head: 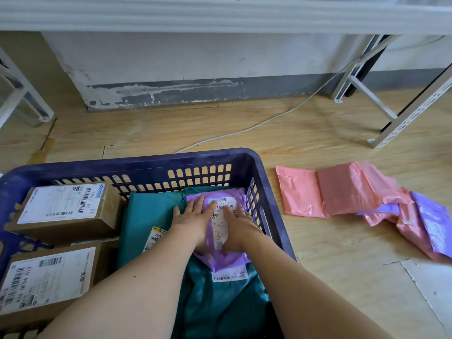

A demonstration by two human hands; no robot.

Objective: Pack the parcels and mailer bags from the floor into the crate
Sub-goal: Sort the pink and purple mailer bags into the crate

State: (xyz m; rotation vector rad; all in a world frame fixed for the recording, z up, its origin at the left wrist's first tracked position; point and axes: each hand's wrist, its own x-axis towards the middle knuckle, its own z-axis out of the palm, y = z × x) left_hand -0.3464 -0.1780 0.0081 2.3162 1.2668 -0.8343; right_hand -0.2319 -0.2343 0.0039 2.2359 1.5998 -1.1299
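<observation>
"While both hands are down in the crate, how much of the packing would you say is done?"

"A good part, though not all. Two cardboard boxes, the far box and the near box, lie along the crate's left side, labels up. Several teal mailer bags fill the middle and right, and a purple mailer lies on top of them toward the right wall."

"And what is left?"

"A loose heap on the floor to the right of the crate, well apart from the hands: pink mailers overlapping each other, with at least one purple bag among them at its right end. How many in all I cannot tell, since they lie over one another."

"What are the hands doing?"

"Both arms reach forward from the near edge, side by side. The left hand lies palm down on the left part of the purple mailer, fingers straight and slightly spread, pointing away. The right hand lies flat on the right part, just beside the crate's right wall, fingers likewise straight. The mailer's white label shows in the gap between them. Neither hand curls round or pinches anything; they press flat on the bag."

"So the step in hand?"

"Settling that mailer flat, I judge; the floor heap comes after."
</observation>
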